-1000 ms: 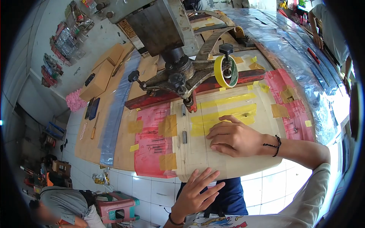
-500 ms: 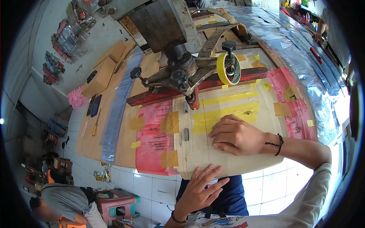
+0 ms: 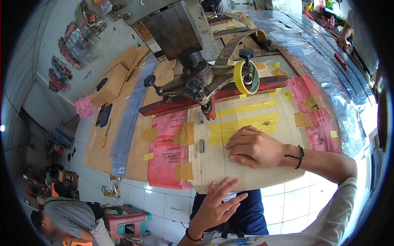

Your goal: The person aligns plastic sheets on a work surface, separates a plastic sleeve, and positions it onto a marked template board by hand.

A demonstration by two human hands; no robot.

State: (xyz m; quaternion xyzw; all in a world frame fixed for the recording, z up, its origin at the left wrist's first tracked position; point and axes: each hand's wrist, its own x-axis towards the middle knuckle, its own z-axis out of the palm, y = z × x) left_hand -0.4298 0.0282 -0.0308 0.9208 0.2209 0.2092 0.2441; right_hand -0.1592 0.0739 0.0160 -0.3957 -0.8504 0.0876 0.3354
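Observation:
My right hand (image 3: 255,147) rests on the cream-coloured board (image 3: 279,160), fingers curled downward beside the yellow tape strips (image 3: 242,126); whether something is under the fingertips is hidden. At the board's near edge, my left hand (image 3: 217,207) has its fingers spread, with nothing held. Red film (image 3: 168,147) with brown tape patches flanks the board. Two small dark metal pieces lie along its left part, one of them (image 3: 202,146) nearer me. Above the far side, a red bar (image 3: 172,105) sits beneath a metal clamp head (image 3: 196,78), and a yellow tape roll (image 3: 245,78) hangs on its knob.
Cardboard boxes (image 3: 111,88), a phone (image 3: 105,115) and a wooden-handled tool (image 3: 105,137) lie on the table's left. Clear plastic sheeting (image 3: 287,37) covers the right back. A seated person (image 3: 72,217) is at lower left beside a stool (image 3: 127,221); another person stands at upper right.
The view has shifted slightly, moving the machine and table a little to the right in the picture. My left hand has moved slightly right, fingers still spread. My right hand stays on the board.

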